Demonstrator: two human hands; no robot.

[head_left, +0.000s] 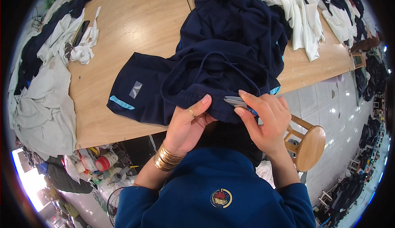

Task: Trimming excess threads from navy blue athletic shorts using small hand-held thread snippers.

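Note:
My left hand (pixel 190 123), with a gold ring and several gold bangles at the wrist, pinches the waistband edge of a pair of navy shorts (pixel 164 86) that lies on the wooden table (pixel 135 18). The shorts have a light blue trim, a grey patch and a dark drawstring. My right hand (pixel 265 117) holds small metal snips (pixel 235 101) with a blue grip; their blades touch the navy cloth just right of my left thumb. Both hands sit at the table's near edge, close together.
A heap of more navy garments (pixel 238 18) lies behind the shorts. White garments (pixel 296 6) are piled at the far right, pale cloth and white straps (pixel 84 43) at the left. A round wooden stool (pixel 308 145) stands on the tiled floor at right. Bottles and clutter (pixel 101 162) sit below left.

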